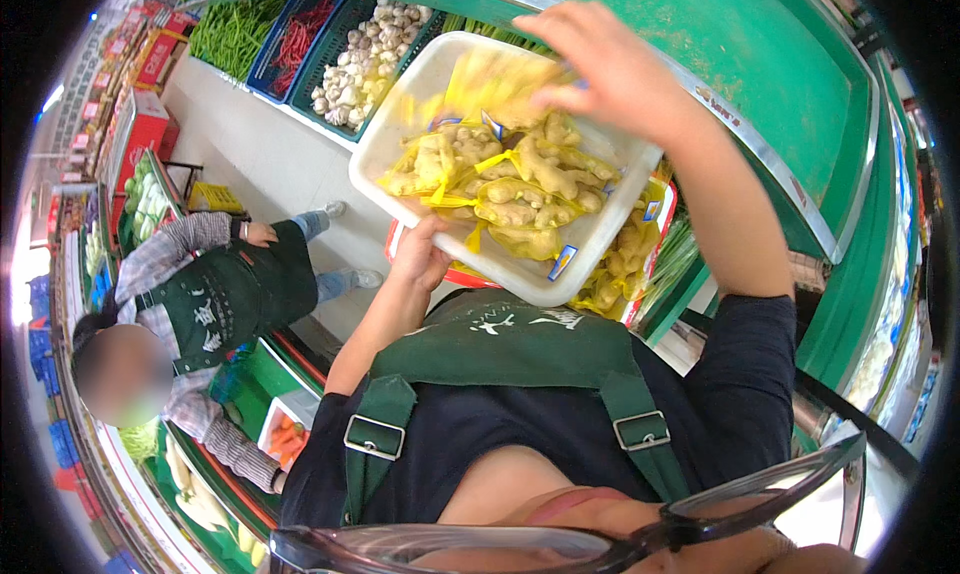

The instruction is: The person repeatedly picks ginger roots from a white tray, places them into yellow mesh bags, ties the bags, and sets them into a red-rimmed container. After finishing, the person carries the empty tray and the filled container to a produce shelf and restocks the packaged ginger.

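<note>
A white plastic tray [379, 157] holds ginger roots [517, 202] in yellow net bags with small blue and white tags. My left hand [421, 255] grips the tray's near left edge, the thumb over the rim. Over the tray's far right part is my right hand [592, 71], blurred, its fingers spread; a blurred yellow net bag [487, 86] lies just left of it. Whether the fingers touch that bag, I cannot tell. Beneath the white tray, a red and white tray [660, 251] shows with more netted ginger [626, 259].
Garlic bulbs [367, 63], red chillies [304, 41] and green beans [236, 33] fill crates beyond the tray. A green display bin [750, 71] with a metal edge stands at the upper right. A co-worker in a green apron [232, 296] stands at the left by vegetable bins.
</note>
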Demonstrator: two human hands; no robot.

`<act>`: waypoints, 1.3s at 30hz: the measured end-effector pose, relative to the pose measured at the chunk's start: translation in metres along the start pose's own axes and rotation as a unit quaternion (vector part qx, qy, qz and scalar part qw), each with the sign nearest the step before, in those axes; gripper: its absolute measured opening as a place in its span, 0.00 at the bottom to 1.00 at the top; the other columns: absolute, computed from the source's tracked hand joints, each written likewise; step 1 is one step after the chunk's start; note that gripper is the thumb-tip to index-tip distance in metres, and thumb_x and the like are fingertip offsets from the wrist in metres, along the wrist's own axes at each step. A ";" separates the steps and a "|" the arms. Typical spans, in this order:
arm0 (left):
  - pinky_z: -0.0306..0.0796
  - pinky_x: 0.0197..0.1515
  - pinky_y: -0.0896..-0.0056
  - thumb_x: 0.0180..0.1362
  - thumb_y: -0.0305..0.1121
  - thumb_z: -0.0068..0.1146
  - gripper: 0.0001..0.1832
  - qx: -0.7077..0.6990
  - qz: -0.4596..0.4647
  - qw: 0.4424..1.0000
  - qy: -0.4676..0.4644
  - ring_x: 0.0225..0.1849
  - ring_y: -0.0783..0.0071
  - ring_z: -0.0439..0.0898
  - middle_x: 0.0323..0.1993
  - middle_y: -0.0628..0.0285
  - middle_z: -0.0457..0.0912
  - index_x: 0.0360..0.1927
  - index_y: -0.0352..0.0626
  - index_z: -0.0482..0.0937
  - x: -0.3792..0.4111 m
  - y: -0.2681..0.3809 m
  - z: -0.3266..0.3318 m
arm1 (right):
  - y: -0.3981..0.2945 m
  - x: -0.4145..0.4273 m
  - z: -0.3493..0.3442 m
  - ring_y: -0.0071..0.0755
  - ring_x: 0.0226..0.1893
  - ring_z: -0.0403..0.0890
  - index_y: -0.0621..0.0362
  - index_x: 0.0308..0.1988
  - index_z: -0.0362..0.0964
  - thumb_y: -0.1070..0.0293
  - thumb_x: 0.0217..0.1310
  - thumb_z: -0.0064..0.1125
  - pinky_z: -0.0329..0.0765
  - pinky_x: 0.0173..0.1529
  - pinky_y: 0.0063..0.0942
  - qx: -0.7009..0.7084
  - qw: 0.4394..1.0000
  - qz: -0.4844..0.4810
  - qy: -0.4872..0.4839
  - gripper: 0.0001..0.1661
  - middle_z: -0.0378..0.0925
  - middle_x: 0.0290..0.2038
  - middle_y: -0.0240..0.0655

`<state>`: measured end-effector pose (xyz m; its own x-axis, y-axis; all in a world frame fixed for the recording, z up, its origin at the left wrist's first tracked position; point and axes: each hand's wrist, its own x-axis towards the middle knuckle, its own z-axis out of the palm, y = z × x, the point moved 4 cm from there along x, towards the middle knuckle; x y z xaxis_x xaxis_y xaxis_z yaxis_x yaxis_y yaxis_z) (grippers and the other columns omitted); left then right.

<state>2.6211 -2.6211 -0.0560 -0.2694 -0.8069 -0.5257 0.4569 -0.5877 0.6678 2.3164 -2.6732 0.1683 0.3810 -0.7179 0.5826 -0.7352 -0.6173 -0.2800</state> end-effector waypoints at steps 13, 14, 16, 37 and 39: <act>0.81 0.56 0.54 0.58 0.24 0.49 0.22 -0.028 0.127 0.978 0.166 0.53 0.54 0.81 0.52 0.49 0.80 0.57 0.31 0.70 0.151 0.213 -0.156 | -0.098 -0.236 0.038 0.45 0.47 0.81 0.59 0.53 0.75 0.69 0.62 0.63 0.75 0.55 0.38 0.097 0.861 0.488 0.107 0.19 0.81 0.44 0.43; 0.84 0.50 0.57 0.59 0.25 0.48 0.21 -0.011 0.125 0.972 0.200 0.50 0.54 0.83 0.52 0.48 0.80 0.56 0.30 0.71 0.175 0.230 -0.172 | -0.109 -0.246 0.046 0.45 0.47 0.81 0.58 0.54 0.74 0.70 0.62 0.63 0.75 0.54 0.38 0.074 0.851 0.507 0.114 0.20 0.81 0.43 0.42; 0.86 0.42 0.59 0.60 0.26 0.48 0.16 0.014 0.129 0.972 0.196 0.46 0.54 0.85 0.49 0.47 0.81 0.51 0.30 0.72 0.229 0.256 -0.202 | -0.131 -0.257 0.064 0.48 0.46 0.81 0.56 0.57 0.72 0.73 0.62 0.62 0.76 0.52 0.39 -0.010 0.848 0.525 0.072 0.23 0.81 0.42 0.41; 0.74 0.60 0.63 0.71 0.50 0.50 0.26 0.420 -0.092 0.903 0.001 0.57 0.66 0.79 0.56 0.59 0.80 0.61 0.39 0.75 0.242 0.066 -0.211 | -0.075 -0.462 0.139 0.27 0.44 0.82 0.61 0.54 0.75 0.54 0.76 0.48 0.77 0.53 0.26 0.299 0.513 0.736 0.326 0.23 0.83 0.42 0.36; 0.70 0.64 0.50 0.73 0.48 0.44 0.30 0.179 -0.185 0.963 -0.083 0.63 0.56 0.74 0.63 0.53 0.74 0.72 0.41 0.62 0.172 0.007 -0.202 | -0.045 -0.465 0.174 0.32 0.52 0.81 0.60 0.61 0.71 0.55 0.75 0.50 0.76 0.60 0.30 0.431 0.450 0.699 0.350 0.25 0.80 0.54 0.38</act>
<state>2.7485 -2.7519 -0.2485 -0.5022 -0.5194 -0.6914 -0.0105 -0.7958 0.6055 2.2698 -2.3678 -0.2228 -0.6077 -0.5077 -0.6107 0.6245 0.1695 -0.7624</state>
